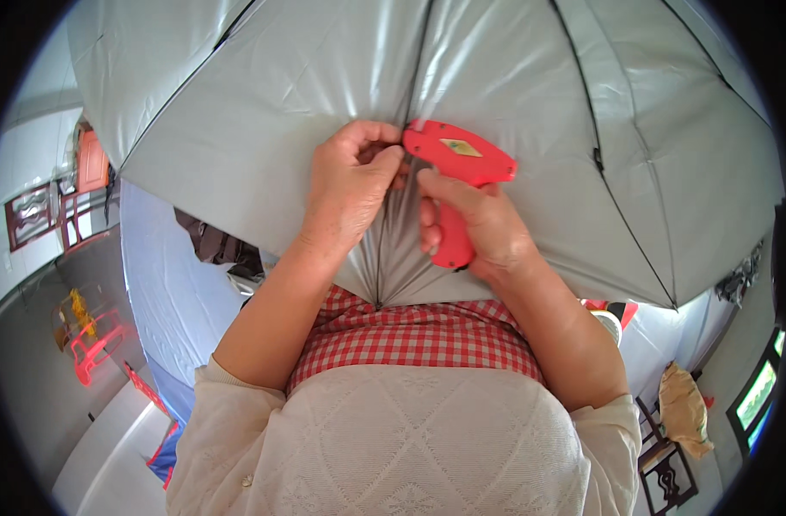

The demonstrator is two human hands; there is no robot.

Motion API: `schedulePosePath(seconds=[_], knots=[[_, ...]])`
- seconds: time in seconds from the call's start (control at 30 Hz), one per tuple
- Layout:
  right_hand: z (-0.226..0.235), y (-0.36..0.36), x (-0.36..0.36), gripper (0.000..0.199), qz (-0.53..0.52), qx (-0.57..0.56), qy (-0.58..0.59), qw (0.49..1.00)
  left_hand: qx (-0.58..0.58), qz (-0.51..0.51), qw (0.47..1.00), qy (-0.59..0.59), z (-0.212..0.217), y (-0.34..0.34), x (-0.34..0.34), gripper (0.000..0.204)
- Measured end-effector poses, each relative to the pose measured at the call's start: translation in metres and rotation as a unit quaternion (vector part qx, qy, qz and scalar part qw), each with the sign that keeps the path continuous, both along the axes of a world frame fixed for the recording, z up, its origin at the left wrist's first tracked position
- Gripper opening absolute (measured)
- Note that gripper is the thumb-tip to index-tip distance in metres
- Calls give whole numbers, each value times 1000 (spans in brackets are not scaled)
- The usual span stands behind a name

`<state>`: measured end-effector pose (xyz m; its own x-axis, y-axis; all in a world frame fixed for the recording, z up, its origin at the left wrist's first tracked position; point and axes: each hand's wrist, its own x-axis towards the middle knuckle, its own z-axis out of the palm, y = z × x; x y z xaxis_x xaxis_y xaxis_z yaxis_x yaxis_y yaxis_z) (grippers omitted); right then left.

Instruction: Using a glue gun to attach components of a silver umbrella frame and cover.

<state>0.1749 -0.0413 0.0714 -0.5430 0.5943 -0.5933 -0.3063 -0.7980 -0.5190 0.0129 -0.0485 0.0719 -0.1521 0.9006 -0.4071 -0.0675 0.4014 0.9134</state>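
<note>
While the head view looks down over a cream knitted top and red checked apron, a grey umbrella canopy [462,95] spreads open just in front of the chest, its black ribs [595,129] fanning outward. The left hand [350,185] has its fingers [377,163] closed, pinching gathered fabric beside a rib. The right hand [483,228] wraps the grip of a red tagging gun [462,159], nose touching that pinch. The cloth looks thin, soft and slippery, best held bunched near a rib; the gun seems light and rigid.

Red stool [90,344] — brown sack [685,411]
</note>
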Motion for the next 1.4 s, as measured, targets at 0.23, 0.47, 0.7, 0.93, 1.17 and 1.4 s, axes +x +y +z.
schedulePosePath(seconds=[0.23,0.47,0.7,0.93,1.17,1.4], knots=[[30,15,30,27,16,27,-15,999,52,-87,923,370,21,23,-63,34],[48,22,51,24,-35,97,-127,987,232,-91,623,741,29,81,-166,46],[-4,33,27,23,-69,48,-60,995,164,-149,879,421,-17,59,10,22],[6,78,8,24,-91,117,-67,987,264,-57,886,376,-20,120,9,43],[13,148,5,24,-102,187,-109,971,187,-57,948,251,-16,119,11,48],[11,144,8,24,-49,163,-62,984,195,-52,947,249,-10,118,11,45]])
